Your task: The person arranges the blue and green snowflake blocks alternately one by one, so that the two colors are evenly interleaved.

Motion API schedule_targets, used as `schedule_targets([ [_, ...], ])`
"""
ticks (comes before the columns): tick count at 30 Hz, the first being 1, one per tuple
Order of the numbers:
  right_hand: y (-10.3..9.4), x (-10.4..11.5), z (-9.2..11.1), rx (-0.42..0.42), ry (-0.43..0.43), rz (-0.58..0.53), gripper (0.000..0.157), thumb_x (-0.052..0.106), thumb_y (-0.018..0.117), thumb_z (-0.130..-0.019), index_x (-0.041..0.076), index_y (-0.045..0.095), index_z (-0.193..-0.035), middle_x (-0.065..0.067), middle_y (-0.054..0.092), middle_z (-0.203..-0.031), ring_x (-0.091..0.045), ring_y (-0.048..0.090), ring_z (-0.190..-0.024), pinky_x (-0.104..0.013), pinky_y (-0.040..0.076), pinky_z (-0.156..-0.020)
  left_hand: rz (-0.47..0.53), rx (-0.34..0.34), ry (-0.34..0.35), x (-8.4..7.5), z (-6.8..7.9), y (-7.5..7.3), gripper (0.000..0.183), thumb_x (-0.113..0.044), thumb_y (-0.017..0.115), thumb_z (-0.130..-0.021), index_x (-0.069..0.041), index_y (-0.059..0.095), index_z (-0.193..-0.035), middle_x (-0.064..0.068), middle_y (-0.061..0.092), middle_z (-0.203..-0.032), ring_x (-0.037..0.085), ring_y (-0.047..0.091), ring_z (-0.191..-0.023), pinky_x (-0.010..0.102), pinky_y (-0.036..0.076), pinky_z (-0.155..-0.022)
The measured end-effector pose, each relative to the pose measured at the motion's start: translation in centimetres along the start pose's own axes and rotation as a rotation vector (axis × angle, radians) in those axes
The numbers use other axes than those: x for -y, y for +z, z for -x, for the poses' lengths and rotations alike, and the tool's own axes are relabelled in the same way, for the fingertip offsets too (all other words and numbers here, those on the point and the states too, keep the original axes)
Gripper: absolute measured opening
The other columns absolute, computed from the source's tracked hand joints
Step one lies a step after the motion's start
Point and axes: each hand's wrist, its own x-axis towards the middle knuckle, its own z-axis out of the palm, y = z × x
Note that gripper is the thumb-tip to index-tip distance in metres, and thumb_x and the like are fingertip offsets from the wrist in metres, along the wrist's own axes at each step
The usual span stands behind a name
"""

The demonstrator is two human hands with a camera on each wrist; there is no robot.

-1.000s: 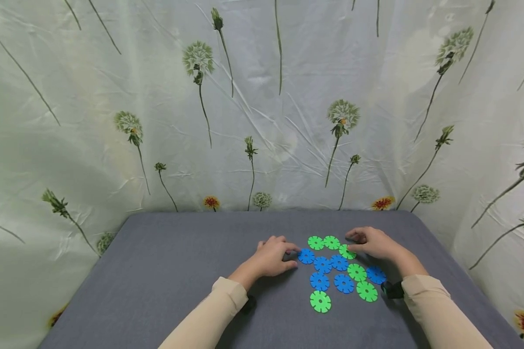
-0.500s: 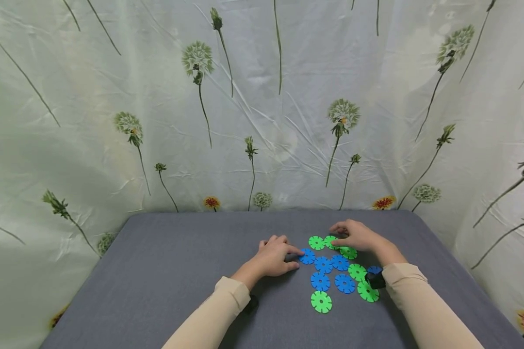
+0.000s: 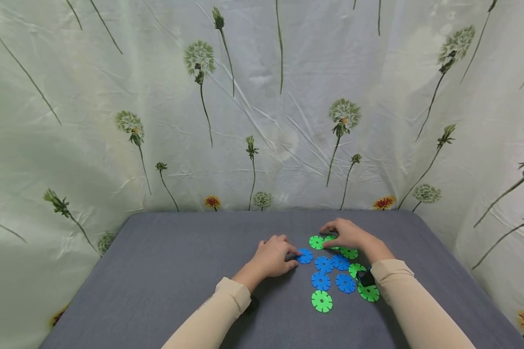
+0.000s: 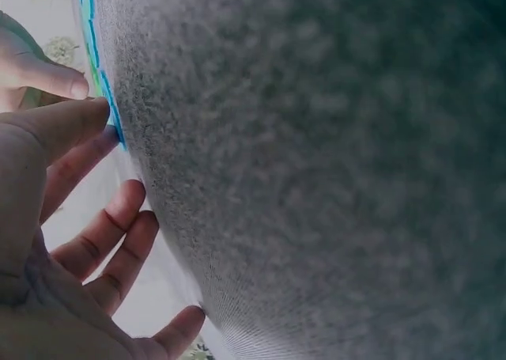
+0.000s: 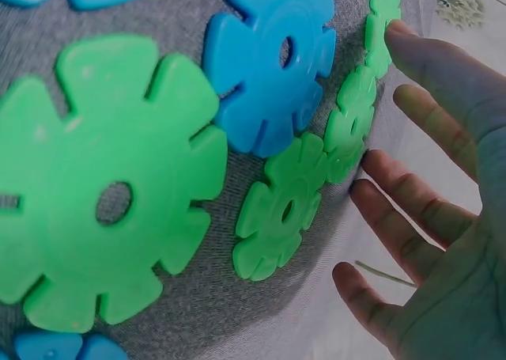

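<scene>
Flat notched discs, like flower-shaped plastic building discs, lie in a loose cluster on the grey cloth. My left hand [image 3: 271, 257] is at the left of the cluster, index fingertip at the edge of a blue disc [image 3: 305, 256]; its other fingers are spread against the cloth in the left wrist view. Over the back row my right hand [image 3: 351, 236] reaches leftward. Its thumb is by a green disc [image 3: 316, 243], and the hand partly covers the green disc beside that one. In the right wrist view its fingers [image 5: 407, 214] are extended and spread, with the thumb at a far green disc [image 5: 383, 28].
Several other discs lie nearer the front, including a blue disc [image 3: 345, 283] and a separate green disc [image 3: 321, 301]. A black wrist camera [image 3: 366, 277] hangs above the right side of the cluster. A flowered curtain [image 3: 262, 106] stands behind the grey-covered table [image 3: 179, 271].
My right hand has moved left along the back green row, from the right disc toward the left one. The blue disc at my left index finger has slid slightly left, away from its neighbour.
</scene>
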Motion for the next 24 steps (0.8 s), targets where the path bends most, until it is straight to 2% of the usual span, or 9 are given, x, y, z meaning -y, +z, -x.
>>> schedule_targets([
  [6, 0.1, 0.1, -0.1, 0.002, -0.014, 0.042, 0.043, 0.026, 0.086, -0.093, 0.001, 0.076, -0.127, -0.019, 0.074, -0.126, -0.043, 0.068, -0.118, -0.058, 0.057, -0.098, 0.002, -0.031, -0.025, 0.3, 0.1, -0.1, 0.023, -0.041, 0.080, -0.098, -0.034, 0.085, -0.119, -0.003, 0.070, -0.124, 0.021, 0.063, -0.116, 0.049, 0.051, -0.092],
  [17, 0.0, 0.6, -0.5, -0.002, -0.008, 0.120, 0.039, 0.028, 0.087, -0.092, 0.006, 0.078, -0.124, -0.015, 0.070, -0.121, -0.037, 0.065, -0.112, -0.055, 0.057, -0.094, 0.052, -0.039, -0.048, 1.2, -0.1, -0.7, 0.018, -0.042, 0.089, -0.090, -0.031, 0.087, -0.104, -0.005, 0.071, -0.110, 0.020, 0.065, -0.110, 0.051, 0.052, -0.091],
  [21, 0.1, 0.7, -0.5, -0.004, 0.000, 0.131, 0.042, 0.028, 0.088, -0.091, 0.006, 0.078, -0.125, -0.015, 0.071, -0.121, -0.037, 0.065, -0.112, -0.055, 0.056, -0.094, 0.071, -0.037, -0.045, 1.3, -0.6, -0.7, 0.030, -0.043, 0.092, -0.086, -0.031, 0.084, -0.112, -0.004, 0.071, -0.111, 0.021, 0.065, -0.110, 0.053, 0.050, -0.092],
  [24, 0.1, 0.8, -0.5, 0.009, -0.005, 0.127, 0.044, 0.026, 0.088, -0.091, 0.005, 0.077, -0.128, -0.016, 0.072, -0.126, -0.040, 0.065, -0.117, -0.056, 0.056, -0.097, 0.072, -0.012, -0.053, 1.2, -1.0, -0.7, 0.042, -0.045, 0.092, -0.085, -0.032, 0.081, -0.124, -0.003, 0.069, -0.113, 0.022, 0.063, -0.112, 0.049, 0.046, -0.089],
])
